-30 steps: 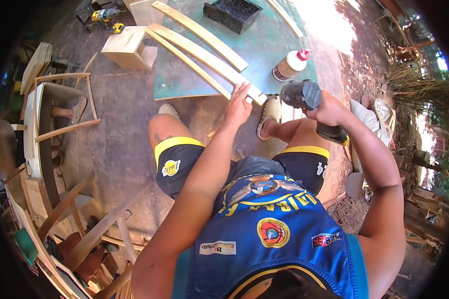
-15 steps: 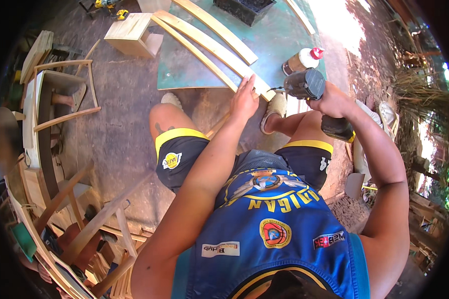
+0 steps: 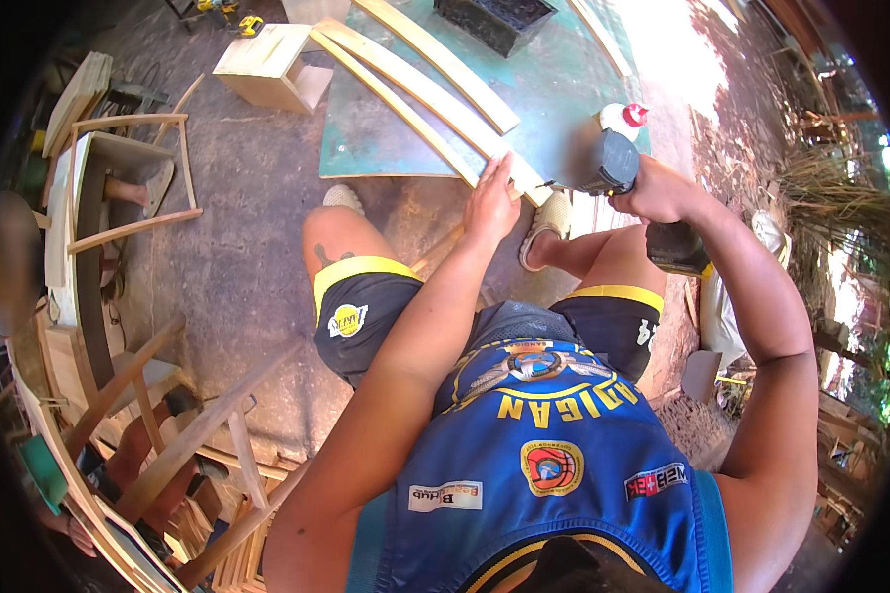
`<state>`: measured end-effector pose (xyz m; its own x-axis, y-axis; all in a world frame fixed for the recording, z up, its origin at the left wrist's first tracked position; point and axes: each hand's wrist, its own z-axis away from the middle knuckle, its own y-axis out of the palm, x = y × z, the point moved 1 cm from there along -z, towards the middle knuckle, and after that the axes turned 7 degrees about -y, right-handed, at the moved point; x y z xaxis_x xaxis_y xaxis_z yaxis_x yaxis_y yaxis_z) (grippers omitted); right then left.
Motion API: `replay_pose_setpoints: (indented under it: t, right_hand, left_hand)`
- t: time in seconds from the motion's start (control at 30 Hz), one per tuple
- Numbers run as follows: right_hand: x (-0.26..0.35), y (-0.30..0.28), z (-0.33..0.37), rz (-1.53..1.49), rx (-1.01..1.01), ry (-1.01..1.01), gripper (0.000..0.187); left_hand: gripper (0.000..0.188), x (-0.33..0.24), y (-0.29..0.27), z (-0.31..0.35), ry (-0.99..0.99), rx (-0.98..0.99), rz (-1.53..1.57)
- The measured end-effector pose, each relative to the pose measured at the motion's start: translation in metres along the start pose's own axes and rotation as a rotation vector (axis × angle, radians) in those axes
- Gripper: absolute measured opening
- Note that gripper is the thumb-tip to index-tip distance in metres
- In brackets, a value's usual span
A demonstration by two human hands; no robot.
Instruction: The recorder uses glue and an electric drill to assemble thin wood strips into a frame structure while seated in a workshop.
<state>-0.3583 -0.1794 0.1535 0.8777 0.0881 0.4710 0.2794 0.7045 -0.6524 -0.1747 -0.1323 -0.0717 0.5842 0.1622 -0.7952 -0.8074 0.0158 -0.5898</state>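
Observation:
My right hand (image 3: 656, 188) grips a cordless drill (image 3: 615, 161) by its handle, with the black and yellow battery (image 3: 677, 248) below the fist. The drill's thin bit points left, at the near end of a pale wooden strip (image 3: 435, 99). Whether the bit touches the wood I cannot tell. My left hand (image 3: 491, 203) holds this strip close to that end, its fingers over the top face. A narrower strip (image 3: 391, 99) runs alongside, its near end by my left fingers. Behind the drill, partly hidden, stands a white bottle (image 3: 618, 120) with a red cap.
The strips lie across a green board (image 3: 366, 148), with another strip (image 3: 445, 64) and a black tray (image 3: 494, 22) farther back. Left of it sit a wooden box (image 3: 267, 69) and another drill (image 3: 251, 26). Wooden frames (image 3: 133, 237) and a co-worker's foot (image 3: 158, 188) are at far left.
The drill has shifted slightly left and turned, now covering more of the bottle. My left hand keeps its place on the strip. The whole view has moved a little.

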Motion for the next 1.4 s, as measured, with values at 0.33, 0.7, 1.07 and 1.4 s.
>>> replay_pose_setpoints:
  t: [0.33, 0.7, 1.07, 1.4]
  right_hand:
    - [0.004, 0.001, -0.006, 0.04, -0.011, -0.04, 0.022]
    - [-0.001, 0.003, -0.008, 0.016, -0.013, 0.002, 0.019]
    - [0.005, 0.007, -0.007, 0.03, 0.009, 0.048, 0.018]
    - [-0.004, 0.015, -0.008, -0.073, 0.001, 0.031, 0.021]
  left_hand:
    - [0.067, 0.001, 0.001, 0.002, 0.021, -0.025, 0.014]
    - [0.065, 0.001, 0.0, 0.003, 0.058, -0.062, 0.045]
    - [0.066, -0.003, -0.002, 0.003, 0.027, -0.047, 0.038]
    - [0.068, -0.005, -0.006, 0.006, 0.008, -0.016, 0.028]
